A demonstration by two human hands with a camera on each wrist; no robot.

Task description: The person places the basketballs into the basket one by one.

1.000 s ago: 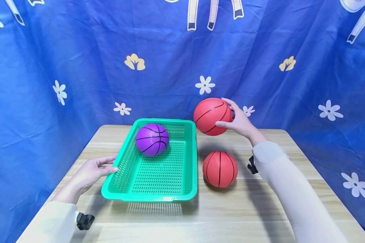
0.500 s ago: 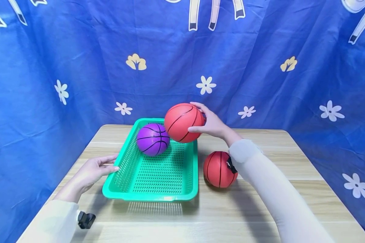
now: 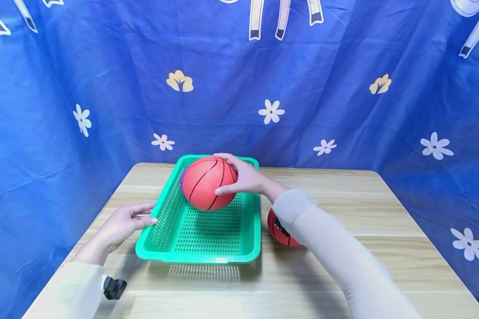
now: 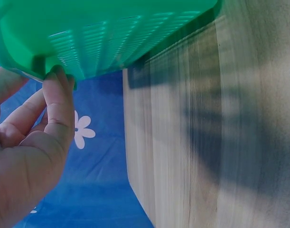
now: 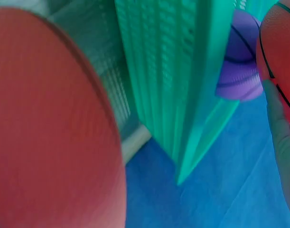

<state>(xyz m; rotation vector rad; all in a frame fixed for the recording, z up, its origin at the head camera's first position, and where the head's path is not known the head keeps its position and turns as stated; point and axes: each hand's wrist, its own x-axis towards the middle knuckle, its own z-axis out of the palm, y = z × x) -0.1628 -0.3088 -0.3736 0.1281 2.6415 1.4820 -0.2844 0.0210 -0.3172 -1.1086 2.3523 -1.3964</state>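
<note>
My right hand (image 3: 243,176) grips a red toy basketball (image 3: 207,184) from its right side, thumb in front and fingers over the top, above the back of a green plastic basket (image 3: 207,258). Behind that ball, a purple basketball (image 5: 239,59) lies in the basket, nearly all hidden in the head view but plain in the right wrist view. At the basket's left rim, my left hand (image 3: 121,226) pinches the edge between thumb and fingers; the left wrist view shows the fingers (image 4: 58,102) curled at the rim.
A second red basketball (image 3: 281,230) stands on the wooden table (image 3: 383,266) right of the basket, partly covered by my right sleeve (image 3: 327,235). Blue cloth (image 3: 223,110) with printed flowers hangs behind the table and along its sides.
My right hand has carried the red basketball leftward and down, from right of the basket to over it, covering the purple ball. The left hand stays at the rim.
</note>
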